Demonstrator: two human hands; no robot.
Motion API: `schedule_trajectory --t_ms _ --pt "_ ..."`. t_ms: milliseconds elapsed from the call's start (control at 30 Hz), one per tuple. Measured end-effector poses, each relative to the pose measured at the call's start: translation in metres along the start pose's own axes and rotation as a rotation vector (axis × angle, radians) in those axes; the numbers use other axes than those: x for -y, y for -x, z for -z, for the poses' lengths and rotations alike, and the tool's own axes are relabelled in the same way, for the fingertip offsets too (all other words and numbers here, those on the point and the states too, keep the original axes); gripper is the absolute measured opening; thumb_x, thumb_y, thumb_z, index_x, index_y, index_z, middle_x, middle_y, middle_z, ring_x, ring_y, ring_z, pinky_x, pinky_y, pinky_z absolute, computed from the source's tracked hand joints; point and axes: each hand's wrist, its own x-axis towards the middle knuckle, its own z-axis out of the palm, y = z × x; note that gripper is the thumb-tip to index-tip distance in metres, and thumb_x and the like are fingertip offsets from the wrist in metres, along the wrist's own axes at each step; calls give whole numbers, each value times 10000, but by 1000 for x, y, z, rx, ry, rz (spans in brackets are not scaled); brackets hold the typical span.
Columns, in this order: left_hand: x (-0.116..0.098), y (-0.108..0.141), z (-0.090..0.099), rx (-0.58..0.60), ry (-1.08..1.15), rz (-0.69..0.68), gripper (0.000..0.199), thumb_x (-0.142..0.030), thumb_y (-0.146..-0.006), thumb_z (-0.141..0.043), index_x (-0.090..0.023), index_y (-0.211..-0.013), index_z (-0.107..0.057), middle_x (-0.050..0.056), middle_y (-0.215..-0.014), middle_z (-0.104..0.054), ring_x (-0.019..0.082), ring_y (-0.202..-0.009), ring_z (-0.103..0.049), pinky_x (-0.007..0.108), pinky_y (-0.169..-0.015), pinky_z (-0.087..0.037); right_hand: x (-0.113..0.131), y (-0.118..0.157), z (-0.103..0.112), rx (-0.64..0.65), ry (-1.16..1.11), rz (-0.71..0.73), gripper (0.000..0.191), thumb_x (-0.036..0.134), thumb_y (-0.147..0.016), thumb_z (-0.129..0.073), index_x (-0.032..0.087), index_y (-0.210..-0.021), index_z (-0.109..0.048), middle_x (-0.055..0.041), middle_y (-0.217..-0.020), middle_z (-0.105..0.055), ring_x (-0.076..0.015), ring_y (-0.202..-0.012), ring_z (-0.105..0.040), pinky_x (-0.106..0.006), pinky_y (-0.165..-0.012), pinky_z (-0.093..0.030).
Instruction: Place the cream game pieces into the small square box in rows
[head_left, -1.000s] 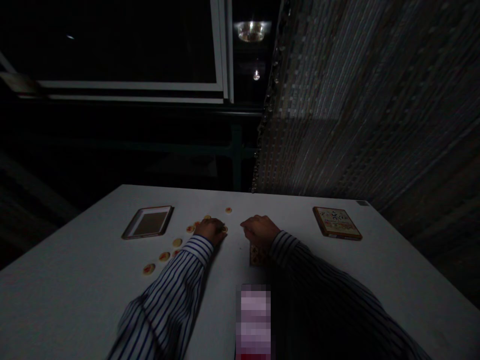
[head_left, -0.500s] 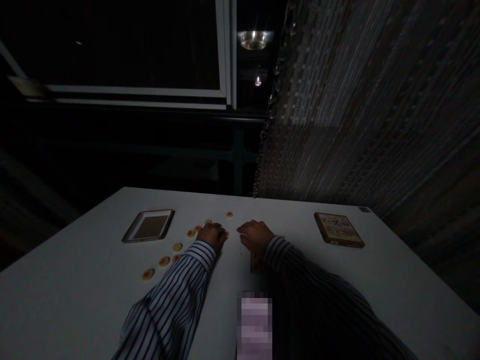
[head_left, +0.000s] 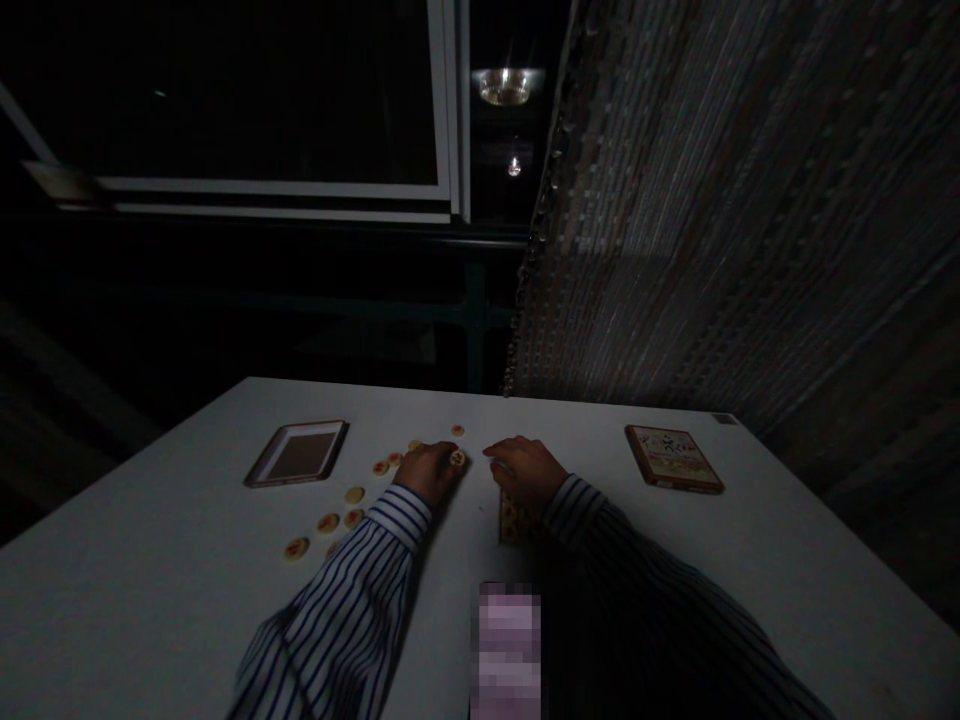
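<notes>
My left hand (head_left: 426, 469) rests on a white table (head_left: 150, 580) with its fingers closed on a round cream token (head_left: 457, 458) with a red mark. Several more such tokens (head_left: 328, 523) lie scattered to its left, and one token (head_left: 457, 431) lies just beyond it. My right hand (head_left: 525, 468) is curled a little to the right, fingertips down on the table. Below its wrist lies a small patterned board (head_left: 510, 518), partly hidden by my striped sleeve. The light is very dim.
An open shallow box tray (head_left: 298, 453) lies at the back left. A printed box lid (head_left: 673, 458) lies at the back right. Behind the table are a dark window and a woven curtain (head_left: 750, 200). A blurred patch sits at the near edge.
My left hand has shifted slightly right, and a token now shows at its fingertips. My right hand has moved a little to the right. The view shifted slightly.
</notes>
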Motion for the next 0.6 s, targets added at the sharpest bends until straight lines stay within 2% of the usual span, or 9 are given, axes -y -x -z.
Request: schedule_trajectory --t_ms 367,600 --pt "-27 8 -7 -65 195 -110 265 -280 -712 -506 -171 -944 -574 52 -915 -634 183 -860 -556 322 -779 -434 -14 29 5 -134 -94 -19 308 249 -769 -406 187 -1039 -541 -32 -1011 -595 -150 -920 -511 -297 -822 -368" --pt "-50 17 -16 -101 283 -167 263 -274 -717 -521 -190 -960 -572 43 -912 -632 173 -867 -553 338 -793 -434 -22 49 7 -196 -248 -98 261 288 -776 -413 186 -957 -570 -38 -910 -632 -137 -822 -566 -266 -734 -431"
